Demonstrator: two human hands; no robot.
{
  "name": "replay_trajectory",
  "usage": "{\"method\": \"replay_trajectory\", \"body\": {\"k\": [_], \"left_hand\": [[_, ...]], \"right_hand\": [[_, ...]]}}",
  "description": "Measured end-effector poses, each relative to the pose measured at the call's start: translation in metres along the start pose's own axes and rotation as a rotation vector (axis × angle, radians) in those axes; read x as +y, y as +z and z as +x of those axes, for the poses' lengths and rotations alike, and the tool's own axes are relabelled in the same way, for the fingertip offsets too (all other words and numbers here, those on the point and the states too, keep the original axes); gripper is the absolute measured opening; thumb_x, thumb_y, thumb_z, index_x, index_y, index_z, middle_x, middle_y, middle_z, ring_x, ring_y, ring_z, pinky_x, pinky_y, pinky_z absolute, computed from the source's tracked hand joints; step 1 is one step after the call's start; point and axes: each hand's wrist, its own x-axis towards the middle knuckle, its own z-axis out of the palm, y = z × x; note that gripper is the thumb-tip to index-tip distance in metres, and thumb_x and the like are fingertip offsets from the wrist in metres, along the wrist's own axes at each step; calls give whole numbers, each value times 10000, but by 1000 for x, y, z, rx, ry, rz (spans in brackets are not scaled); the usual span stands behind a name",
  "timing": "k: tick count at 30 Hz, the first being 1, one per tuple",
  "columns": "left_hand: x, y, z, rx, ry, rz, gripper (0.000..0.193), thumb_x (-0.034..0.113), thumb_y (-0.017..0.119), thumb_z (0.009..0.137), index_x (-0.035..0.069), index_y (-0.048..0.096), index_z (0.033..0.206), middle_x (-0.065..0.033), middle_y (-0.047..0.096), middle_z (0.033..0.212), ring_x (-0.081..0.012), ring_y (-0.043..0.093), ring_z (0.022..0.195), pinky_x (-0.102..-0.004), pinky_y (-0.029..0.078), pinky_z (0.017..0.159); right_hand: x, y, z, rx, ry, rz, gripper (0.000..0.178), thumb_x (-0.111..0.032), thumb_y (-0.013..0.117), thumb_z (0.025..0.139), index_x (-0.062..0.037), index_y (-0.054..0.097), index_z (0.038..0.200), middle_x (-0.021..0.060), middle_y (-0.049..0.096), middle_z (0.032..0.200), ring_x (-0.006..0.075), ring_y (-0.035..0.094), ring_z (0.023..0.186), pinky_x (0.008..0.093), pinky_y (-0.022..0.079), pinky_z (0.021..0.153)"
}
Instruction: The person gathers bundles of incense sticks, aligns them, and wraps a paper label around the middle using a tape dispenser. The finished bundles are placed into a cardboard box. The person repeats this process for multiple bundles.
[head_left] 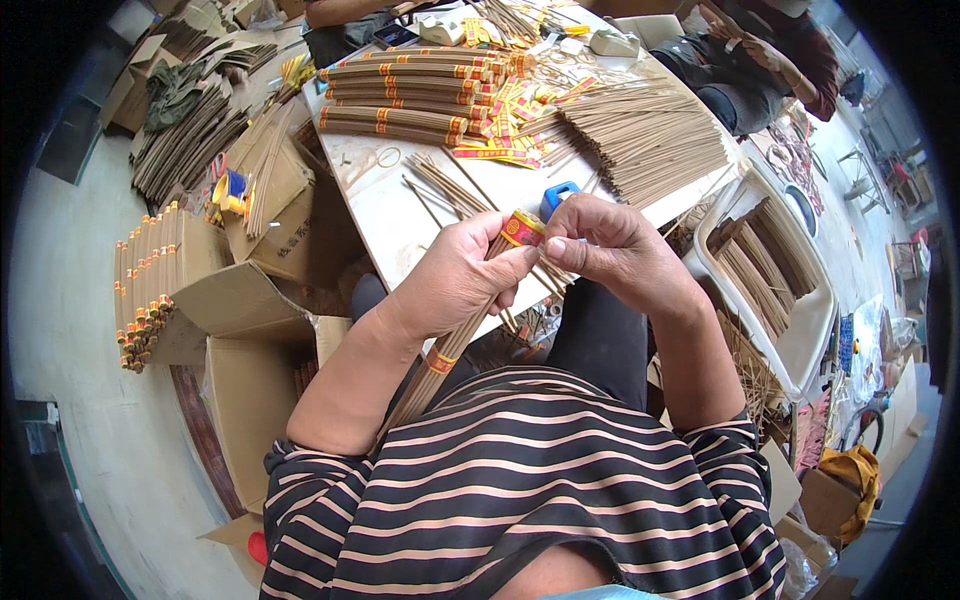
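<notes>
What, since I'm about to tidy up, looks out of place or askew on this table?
Yellow-and-red paper labels lie strewn in an untidy heap beside the neatly stacked stick bundles, and some loose sticks lie crisscrossed beyond the left hand.

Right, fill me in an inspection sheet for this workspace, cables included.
Surface: white table, partly covered.
Job's things: stick bundle, with a red-and-yellow upper band and another lower down.
Clutter: loose labels, loose sticks and banded bundles share the table.
Grips: left grip closed around the stick bundle; right grip pinched beside the upper band, any hold on it unclear.
Cables: nothing seen.
Surroundings: open cardboard box left, white tub of sticks right.
</notes>
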Motion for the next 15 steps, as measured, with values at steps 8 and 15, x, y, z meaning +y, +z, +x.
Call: {"method": "replay_trajectory", "body": {"k": [8,15], "left_hand": [[0,3,-11,35,-25,55,209,190,582,880,17,509,971,21,505,681,-28,476,534,-154,387,454],[0,6,-12,42,-10,73,213,197,582,877,24,512,980,22,510,690,-26,480,546,-151,398,466]], "right_hand": [[-12,8,-2,56,43,-262,207,-237,657,822,-44,599,775,-12,523,741,80,461,730,244,374,666],[-13,11,-3,90,-12,-350,185,-209,665,816,-37,608,779,2,535,743,95,478,742,246,380,674]]}}
